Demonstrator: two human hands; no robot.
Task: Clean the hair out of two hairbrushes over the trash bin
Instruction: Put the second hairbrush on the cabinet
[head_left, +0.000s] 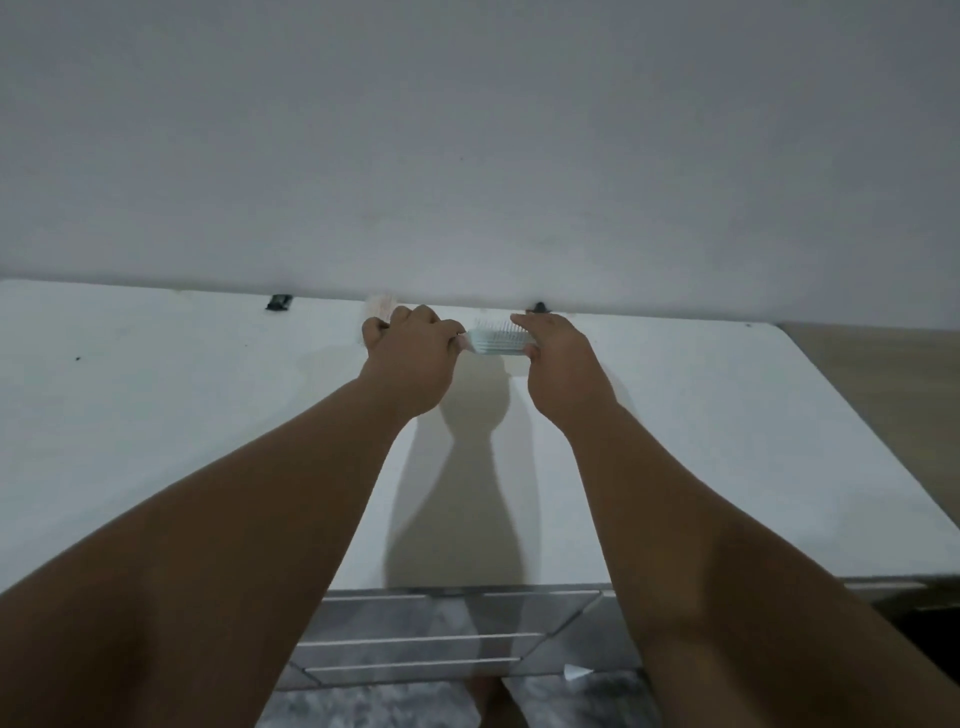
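Observation:
A pale blue hairbrush (497, 343) with upright bristles is held between both hands near the back of a white tabletop (182, 415), close to the wall. My left hand (410, 358) is closed around its handle end. My right hand (558, 364) grips the brush head from the right, fingers over the far side and thumb at the near edge. A pale pinkish object (382, 306), possibly a second brush, lies just behind my left hand against the wall, mostly hidden. No trash bin is in view.
A small black object (279, 302) and another (538, 307) sit where the table meets the white wall (467, 156). Below the table's front edge are mirrored drawer fronts (441, 639) and a marbled floor (597, 701). A wooden surface (883, 374) shows at far right.

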